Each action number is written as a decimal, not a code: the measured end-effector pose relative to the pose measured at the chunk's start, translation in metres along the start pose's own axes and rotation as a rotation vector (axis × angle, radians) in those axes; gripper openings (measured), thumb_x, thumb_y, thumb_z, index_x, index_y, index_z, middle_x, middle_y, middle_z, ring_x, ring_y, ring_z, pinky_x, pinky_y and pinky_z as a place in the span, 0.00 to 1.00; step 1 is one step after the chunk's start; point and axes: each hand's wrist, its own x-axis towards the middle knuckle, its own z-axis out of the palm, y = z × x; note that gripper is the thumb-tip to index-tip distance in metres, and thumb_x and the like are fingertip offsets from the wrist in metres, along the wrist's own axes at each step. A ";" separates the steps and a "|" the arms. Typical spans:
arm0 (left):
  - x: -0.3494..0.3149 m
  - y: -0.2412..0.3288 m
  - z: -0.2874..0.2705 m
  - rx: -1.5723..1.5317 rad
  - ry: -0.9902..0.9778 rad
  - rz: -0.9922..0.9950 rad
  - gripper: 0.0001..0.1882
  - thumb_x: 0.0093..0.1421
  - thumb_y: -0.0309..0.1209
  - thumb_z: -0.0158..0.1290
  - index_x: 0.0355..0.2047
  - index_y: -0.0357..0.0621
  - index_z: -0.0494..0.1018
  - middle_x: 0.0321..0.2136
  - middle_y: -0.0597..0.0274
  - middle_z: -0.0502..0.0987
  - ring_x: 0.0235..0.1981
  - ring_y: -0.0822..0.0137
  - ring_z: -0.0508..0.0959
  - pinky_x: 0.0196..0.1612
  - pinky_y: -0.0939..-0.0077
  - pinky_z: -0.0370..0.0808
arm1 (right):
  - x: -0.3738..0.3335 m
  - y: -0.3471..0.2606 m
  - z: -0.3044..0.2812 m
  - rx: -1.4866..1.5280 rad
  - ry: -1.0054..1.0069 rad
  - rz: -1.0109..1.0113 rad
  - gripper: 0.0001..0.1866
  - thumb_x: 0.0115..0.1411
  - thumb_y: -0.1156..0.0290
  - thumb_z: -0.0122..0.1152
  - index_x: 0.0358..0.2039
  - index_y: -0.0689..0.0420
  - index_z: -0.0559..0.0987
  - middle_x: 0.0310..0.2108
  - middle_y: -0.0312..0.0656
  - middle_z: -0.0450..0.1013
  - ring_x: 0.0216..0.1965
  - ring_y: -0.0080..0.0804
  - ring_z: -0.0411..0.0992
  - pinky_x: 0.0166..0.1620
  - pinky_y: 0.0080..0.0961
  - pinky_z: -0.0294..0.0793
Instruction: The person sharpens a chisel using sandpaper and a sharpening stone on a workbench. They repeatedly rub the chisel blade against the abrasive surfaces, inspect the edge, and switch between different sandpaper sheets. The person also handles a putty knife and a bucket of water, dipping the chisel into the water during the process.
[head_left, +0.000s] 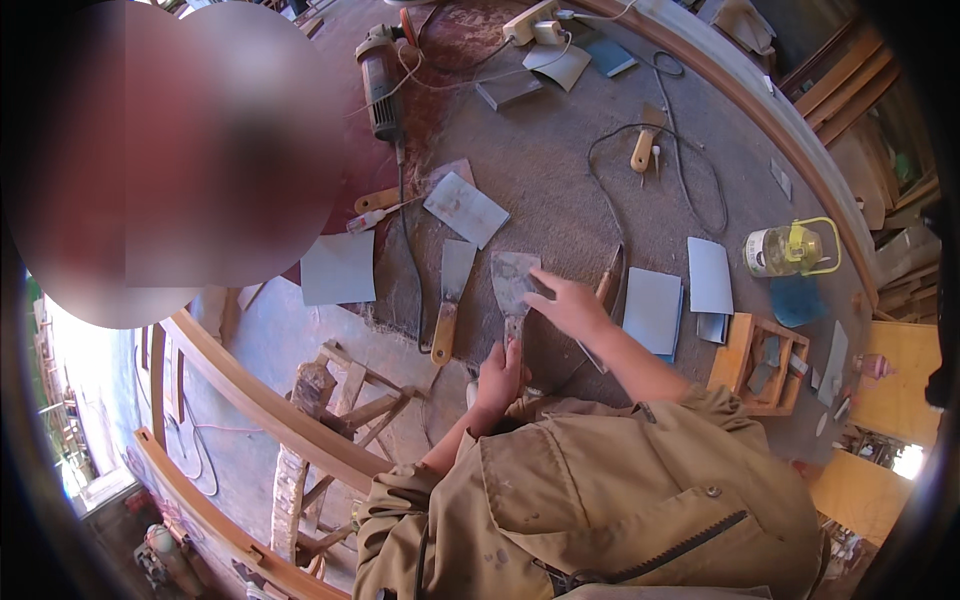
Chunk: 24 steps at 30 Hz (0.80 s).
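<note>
My left hand (497, 378) is wrapped round the handle of a putty knife (512, 278), whose wide, stained metal blade points away from me. Over the blade's right edge reaches my right hand (575, 308), its fingers apart and the fingertips at the metal. A second putty knife (444, 325) with a wooden handle lies on the workbench just left of my left hand. Beside my right wrist rests a thin tool with a wooden handle (604, 287). Stacked grey-blue sheets (654, 308), which look like sandpaper, lie to its right.
A corded power tool (380, 90) and a power strip (530, 24) sit at the back of the workbench (540, 180). To the right are a clear bottle with a yellow-green handle (780, 250) and a wooden box (742, 350). Wooden trestles (340, 400) stand at lower left.
</note>
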 end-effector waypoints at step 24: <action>0.013 -0.014 0.000 0.007 -0.037 0.081 0.15 0.66 0.43 0.37 0.30 0.45 0.59 0.12 0.61 0.68 0.05 0.75 0.61 0.09 0.81 0.57 | -0.001 -0.007 0.004 -0.319 0.042 -0.005 0.20 0.60 0.58 0.48 0.52 0.49 0.71 0.20 0.57 0.71 0.23 0.53 0.73 0.28 0.42 0.72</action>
